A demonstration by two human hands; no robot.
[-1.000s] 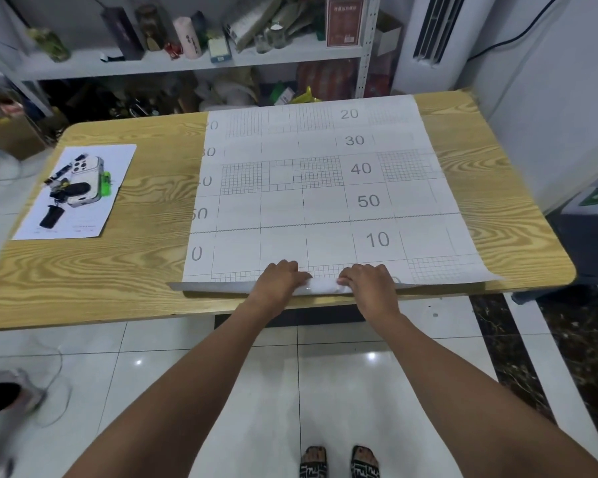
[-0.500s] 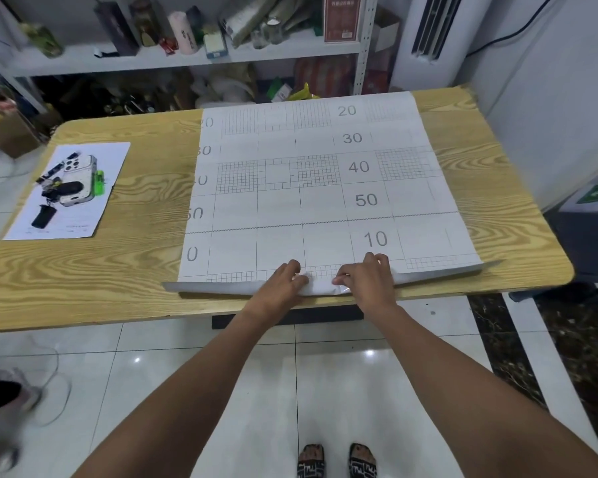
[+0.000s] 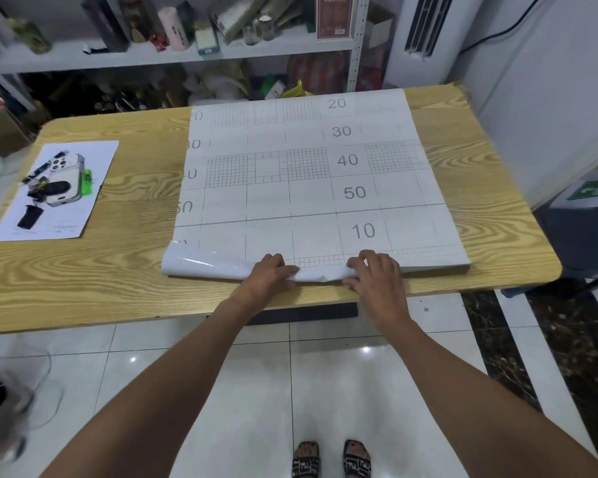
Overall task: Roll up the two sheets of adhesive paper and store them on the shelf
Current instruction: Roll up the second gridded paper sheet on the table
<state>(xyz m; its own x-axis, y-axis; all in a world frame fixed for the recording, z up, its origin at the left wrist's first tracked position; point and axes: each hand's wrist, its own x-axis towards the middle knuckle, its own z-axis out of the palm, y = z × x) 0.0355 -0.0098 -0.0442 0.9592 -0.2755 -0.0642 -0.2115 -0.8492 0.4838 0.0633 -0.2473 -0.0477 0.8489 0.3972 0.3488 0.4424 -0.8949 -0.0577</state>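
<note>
A large white sheet of adhesive paper, printed with a grid and grey numbers, lies flat on the wooden table. Its near edge is curled over into a short glossy roll, more on the left than on the right. My left hand and my right hand grip that curled edge near its middle, a hand's width apart. Whether a second sheet lies under the first I cannot tell. The white metal shelf stands behind the table, crowded with items.
At the table's left end a white paper carries a phone and several small items. A white air conditioner stands at the back right, a dark bin beside the table's right end. My sandalled feet are on white tiles.
The near edge of the sheet has been lifted and turned over onto itself, forming the start of a roll; both hands moved slightly forward with it.
</note>
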